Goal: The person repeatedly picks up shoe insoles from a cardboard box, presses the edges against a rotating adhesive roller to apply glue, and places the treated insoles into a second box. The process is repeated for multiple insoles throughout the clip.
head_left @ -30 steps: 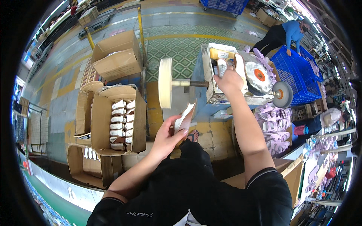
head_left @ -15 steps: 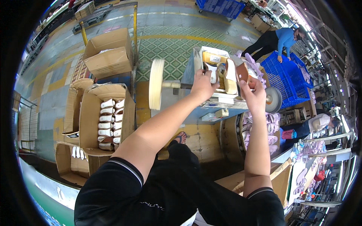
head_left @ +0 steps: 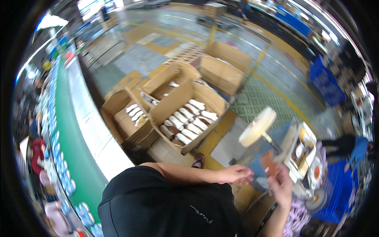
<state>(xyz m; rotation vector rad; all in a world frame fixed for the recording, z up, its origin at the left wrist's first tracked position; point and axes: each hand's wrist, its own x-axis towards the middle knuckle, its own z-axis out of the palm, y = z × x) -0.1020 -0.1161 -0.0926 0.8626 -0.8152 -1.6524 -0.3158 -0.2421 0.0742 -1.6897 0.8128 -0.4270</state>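
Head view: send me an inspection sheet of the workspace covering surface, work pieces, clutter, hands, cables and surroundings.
Surface: white tray atop the machine, with white footwear inside; cream wheel on a shaft to its left.
Work pieces: brown-soled shoe, blurred, in the right hand; white shoes in rows inside a large open carton.
Clutter: lilac sandals heaped near the grey wheel.
Hands: right hand grips the shoe; left hand holds nothing, fingers loosely extended.
Cables: nothing seen.
Surroundings: green belt on the left; blue crate and a person in a blue top on the right.
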